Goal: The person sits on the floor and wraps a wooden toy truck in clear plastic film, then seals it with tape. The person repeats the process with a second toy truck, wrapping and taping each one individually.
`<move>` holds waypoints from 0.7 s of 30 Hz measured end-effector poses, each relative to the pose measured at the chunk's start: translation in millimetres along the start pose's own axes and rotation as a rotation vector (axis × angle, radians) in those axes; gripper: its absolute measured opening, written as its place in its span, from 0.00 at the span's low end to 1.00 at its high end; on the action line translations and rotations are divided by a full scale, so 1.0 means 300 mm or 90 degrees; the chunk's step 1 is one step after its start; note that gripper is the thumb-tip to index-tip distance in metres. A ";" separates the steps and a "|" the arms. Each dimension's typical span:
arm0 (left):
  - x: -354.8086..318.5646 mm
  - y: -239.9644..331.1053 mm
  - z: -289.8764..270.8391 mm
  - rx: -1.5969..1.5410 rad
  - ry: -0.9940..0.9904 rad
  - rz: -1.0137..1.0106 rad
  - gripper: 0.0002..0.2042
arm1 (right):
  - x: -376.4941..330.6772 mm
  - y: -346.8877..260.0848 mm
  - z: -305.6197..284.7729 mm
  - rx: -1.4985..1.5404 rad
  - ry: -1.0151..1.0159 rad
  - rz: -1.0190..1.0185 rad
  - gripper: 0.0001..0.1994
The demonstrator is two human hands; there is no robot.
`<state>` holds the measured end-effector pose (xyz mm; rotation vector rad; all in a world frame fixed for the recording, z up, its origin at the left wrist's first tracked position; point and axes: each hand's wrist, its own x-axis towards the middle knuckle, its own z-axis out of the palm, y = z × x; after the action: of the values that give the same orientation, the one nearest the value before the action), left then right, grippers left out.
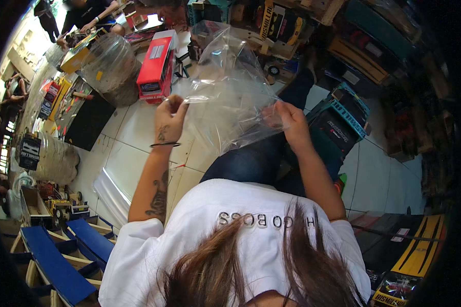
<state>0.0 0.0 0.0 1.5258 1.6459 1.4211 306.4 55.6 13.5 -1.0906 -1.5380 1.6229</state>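
Note:
A large clear plastic bag (223, 84) is stretched out in front of me, over my legs and the tiled floor. My left hand (170, 113) pinches its left edge between thumb and fingers. On the other side, my right hand (288, 120) grips the bag's right edge, with some film lying over the fingers. Through the film the floor shows, and I see nothing inside the bag. A red toy bus (158, 66) stands on the floor just beyond my left hand, apart from it.
A teal toy truck (338, 120) stands to my right. Clear plastic sheeting (111, 192) lies on the floor at left, near blue wooden truck bodies (51, 261). Large plastic-wrapped bundles (110, 66) stand at far left, where another person (89, 15) sits. Black-and-yellow toy trucks (281, 25) fill the back.

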 end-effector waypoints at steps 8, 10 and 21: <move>0.007 0.214 -0.002 0.134 -0.070 0.219 0.09 | 0.093 -0.190 0.148 -0.717 0.149 -0.205 0.15; 0.056 0.224 -0.060 0.298 0.135 0.324 0.15 | 0.107 -0.264 0.120 -0.493 0.157 -0.227 0.13; 0.506 0.745 0.105 0.624 -0.311 0.521 0.16 | -0.402 -0.723 -0.241 -1.028 0.616 -0.343 0.10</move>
<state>81.5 114.8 232.6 3.0315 1.4951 0.3249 405.6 5.7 247.1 -1.5346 -1.9137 -0.8063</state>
